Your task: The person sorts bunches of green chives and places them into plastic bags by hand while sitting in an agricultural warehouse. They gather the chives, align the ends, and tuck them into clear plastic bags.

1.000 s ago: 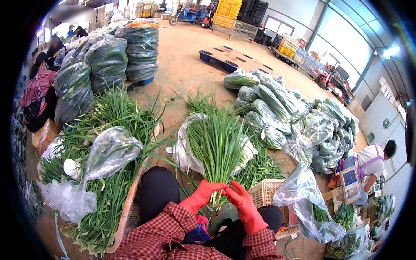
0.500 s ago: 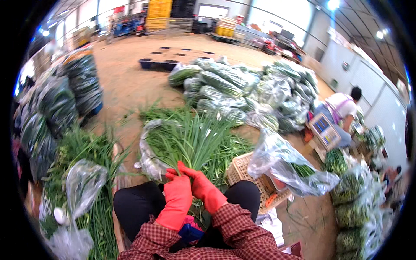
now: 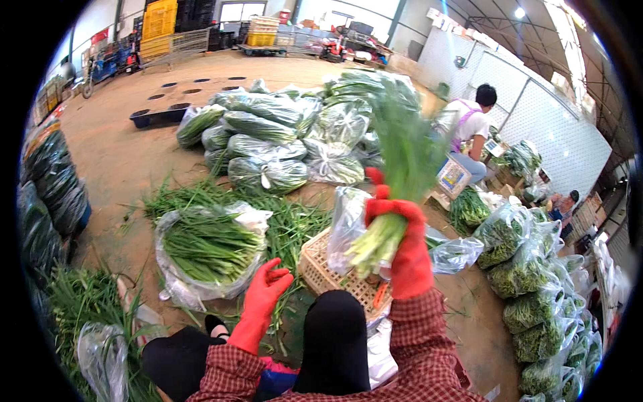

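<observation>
My right hand point(image 3: 405, 251), in a red rubber glove, is closed round a bunch of long-leaved greens point(image 3: 385, 234). The bunch stands tilted in the air, pale stalk ends down and green leaves up; the leaf tips are smeared by motion. It is over the tan plastic basket point(image 3: 315, 262), in front of a clear plastic bag point(image 3: 348, 208). My left hand point(image 3: 263, 298), gloved alike, is empty with fingers apart and slightly bent. Beyond it, an open plastic bag point(image 3: 258, 224) on the floor holds more of the same greens point(image 3: 211, 248).
Loose greens point(image 3: 194, 195) lie on the floor round the open bag. Farther off, bagged vegetables point(image 3: 268, 151) are piled up. Bags of greens point(image 3: 529, 315) line the right side, where a person point(image 3: 469, 127) is crouching. Another heap of greens point(image 3: 87, 301) lies at left.
The bunch has moved from between both hands above the open bag, rightward and up in my right hand. My left hand has let go of it. The view has turned to the right.
</observation>
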